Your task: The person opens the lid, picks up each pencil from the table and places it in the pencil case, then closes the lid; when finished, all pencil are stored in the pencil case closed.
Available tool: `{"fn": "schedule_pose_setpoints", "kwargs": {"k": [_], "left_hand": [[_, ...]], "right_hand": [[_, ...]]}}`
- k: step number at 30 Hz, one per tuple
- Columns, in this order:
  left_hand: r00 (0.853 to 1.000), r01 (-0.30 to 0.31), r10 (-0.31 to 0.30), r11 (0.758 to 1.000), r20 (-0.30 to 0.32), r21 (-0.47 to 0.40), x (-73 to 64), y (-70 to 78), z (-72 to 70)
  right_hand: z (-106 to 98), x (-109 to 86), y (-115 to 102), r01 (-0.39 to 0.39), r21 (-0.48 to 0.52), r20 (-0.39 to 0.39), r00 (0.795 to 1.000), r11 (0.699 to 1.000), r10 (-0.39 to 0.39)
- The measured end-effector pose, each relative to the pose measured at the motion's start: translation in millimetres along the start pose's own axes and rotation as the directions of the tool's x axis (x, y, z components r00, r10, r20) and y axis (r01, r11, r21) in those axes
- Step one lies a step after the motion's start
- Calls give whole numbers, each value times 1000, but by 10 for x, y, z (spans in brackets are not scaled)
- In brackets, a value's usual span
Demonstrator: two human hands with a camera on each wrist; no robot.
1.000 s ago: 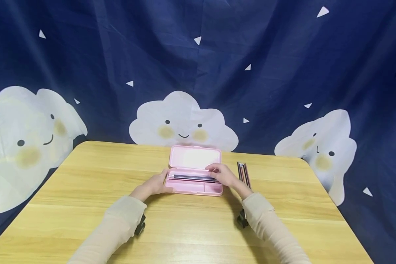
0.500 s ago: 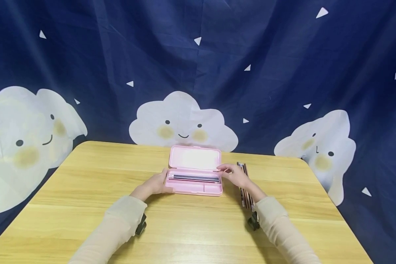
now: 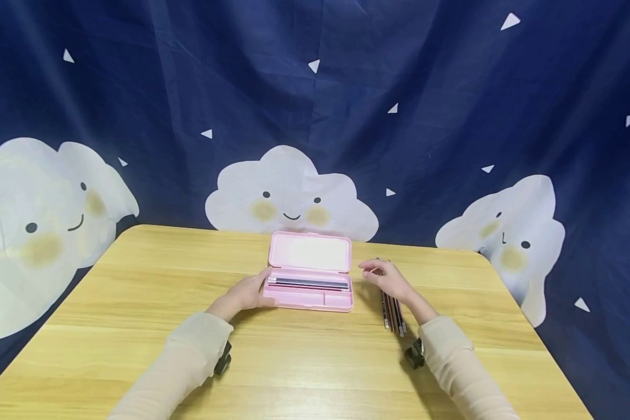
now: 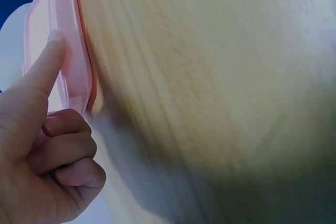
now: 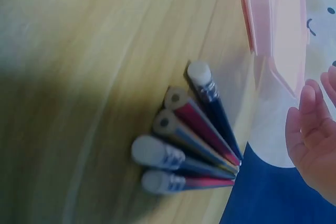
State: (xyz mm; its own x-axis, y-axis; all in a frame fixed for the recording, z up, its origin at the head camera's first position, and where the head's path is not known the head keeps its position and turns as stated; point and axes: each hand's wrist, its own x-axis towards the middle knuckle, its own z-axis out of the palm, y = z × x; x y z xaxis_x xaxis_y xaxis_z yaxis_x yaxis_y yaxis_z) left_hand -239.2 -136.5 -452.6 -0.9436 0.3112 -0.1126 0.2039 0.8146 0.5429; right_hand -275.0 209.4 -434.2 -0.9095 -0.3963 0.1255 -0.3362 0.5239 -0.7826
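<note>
Loose dark and red wooden pencils (image 3: 392,312): partly covered by the bare right hand (image 3: 391,281)
Pink plastic case (image 4: 75,45): cut off at top, wrist views

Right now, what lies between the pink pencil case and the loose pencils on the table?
In the head view, bare tabletop, partly shadowed, separates the pencil case from the loose pencils; the right hand hides part of that gap.

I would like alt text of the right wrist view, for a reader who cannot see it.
Five pencils lie close together on a wood-grain table, three with white erasers toward the camera. At the right edge is an empty right hand; a pink pencil case shows above.
</note>
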Motion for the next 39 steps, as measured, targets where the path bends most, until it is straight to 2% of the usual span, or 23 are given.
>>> {"fn": "schedule_pose_setpoints", "kwargs": {"k": [6, 14, 16, 20, 24, 31, 39], "left_hand": [[1000, -7, 7, 1000, 4, 8, 7, -13, -6], [1000, -14, 14, 1000, 12, -16, 6, -4, -23], [1000, -13, 13, 1000, 15, -18, 4, 0, -25], [1000, -10, 10, 999, 24, -31, 4, 9, -28], [1000, -5, 6, 999, 30, -35, 1, 6, -34], [999, 5, -4, 1000, 38, -29, -16, 1, -37], [999, 3, -2, 1000, 38, -26, -16, 13, -38]], "right_hand": [[-79, -105, 7, -17, -23, -6, 1000, 1000, 17], [-212, -250, 102, -50, -5, -18, 999, 999, 50], [-249, -300, 20, -54, 5, -13, 998, 999, 54], [-307, -356, 46, -67, -3, -12, 998, 998, 67], [-349, -373, 214, -77, -11, -15, 997, 997, 77], [-449, -441, 342, -90, 6, -17, 996, 996, 90], [-507, -462, 423, -131, -14, 45, 990, 991, 132]]}}
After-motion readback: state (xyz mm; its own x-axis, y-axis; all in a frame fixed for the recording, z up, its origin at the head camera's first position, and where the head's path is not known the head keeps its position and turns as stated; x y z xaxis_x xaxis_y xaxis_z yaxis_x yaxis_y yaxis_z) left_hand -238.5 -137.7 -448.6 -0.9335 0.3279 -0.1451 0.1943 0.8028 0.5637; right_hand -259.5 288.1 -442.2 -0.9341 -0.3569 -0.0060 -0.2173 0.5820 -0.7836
